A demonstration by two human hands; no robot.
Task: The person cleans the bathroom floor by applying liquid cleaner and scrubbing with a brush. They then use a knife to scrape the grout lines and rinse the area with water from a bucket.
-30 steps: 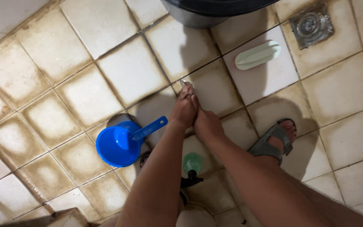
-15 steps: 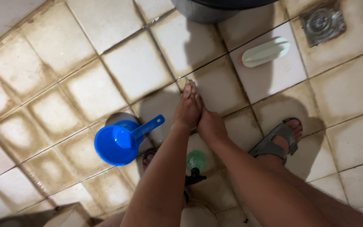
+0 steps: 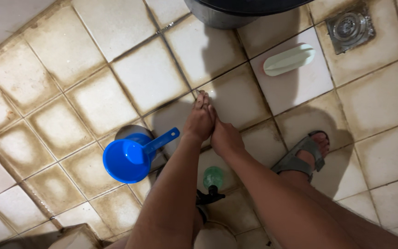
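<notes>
- At the left of the frame the tiled floor (image 3: pixel 47 87) shows brown staining around most tile edges and along the grout lines; a few tiles nearer the top are cleaner.
- Left of centre, a blue plastic dipper (image 3: pixel 127 160) rests on the floor, its handle pointing up-right toward the forearms.
- In the middle, the left hand (image 3: pixel 200 121) and the right hand (image 3: pixel 225 137) press together, side by side, reaching down to a grout line where several tiles meet.
- The fingers (image 3: pixel 203 102) of the left hand are closed and stretched toward that joint; whether they pinch a small tool cannot be told, as nothing shows clearly at their tips. The right hand's fingers are hidden behind the left hand.
- Below the hands, a green spray bottle (image 3: pixel 213 177) with a dark nozzle stands between the arms.
- At top centre, the base of a dark bucket (image 3: pixel 226 14) sits on the floor.
- Right of centre, a pale scrub brush (image 3: pixel 289 60) lies on a cleaner tile, well apart from the hands.
- At the upper right is a metal floor drain (image 3: pixel 350 25); lower right, a foot in a grey sandal (image 3: pixel 300 157).
- Risk: the floor looks wet, so the sandal could slip while the person leans forward, and a forearm could knock the bottle over.
</notes>
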